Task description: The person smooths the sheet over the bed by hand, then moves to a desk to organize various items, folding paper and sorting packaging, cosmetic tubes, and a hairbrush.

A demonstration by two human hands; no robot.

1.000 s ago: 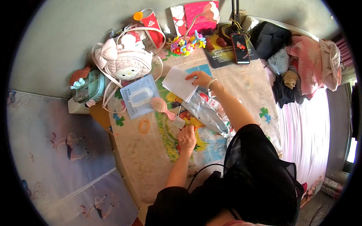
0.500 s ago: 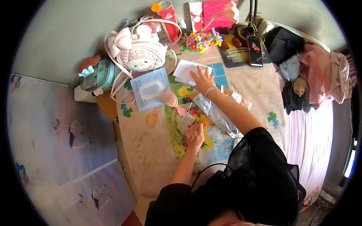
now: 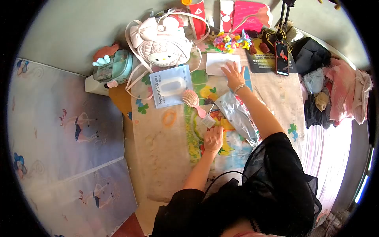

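My right hand (image 3: 234,76) lies with fingers spread on the right edge of a white paper (image 3: 218,63) at the back of the table. My left hand (image 3: 213,139) rests on the table with its fingers curled in, and nothing shows in it. Just beyond that hand lies a small pale tag (image 3: 208,120). A pink hairbrush (image 3: 192,100) is next to the tag, bristles up. Under my right forearm sits a crumpled silver plastic bag (image 3: 238,118), partly hidden. A light blue "Secret World" packet (image 3: 171,87) lies left of the brush.
Behind the packet stands a white kitten-face handbag (image 3: 167,51), with a teal box (image 3: 114,69) to its left. Colourful flower beads (image 3: 231,42), a pink flower lamp (image 3: 263,16) and a propped phone (image 3: 282,59) line the back. Clothes (image 3: 337,91) are heaped at right.
The view has shifted, so most things appear further right. The white paper has moved slightly away and now lies straighter, under my right hand. My left hand has stayed in about the same place.
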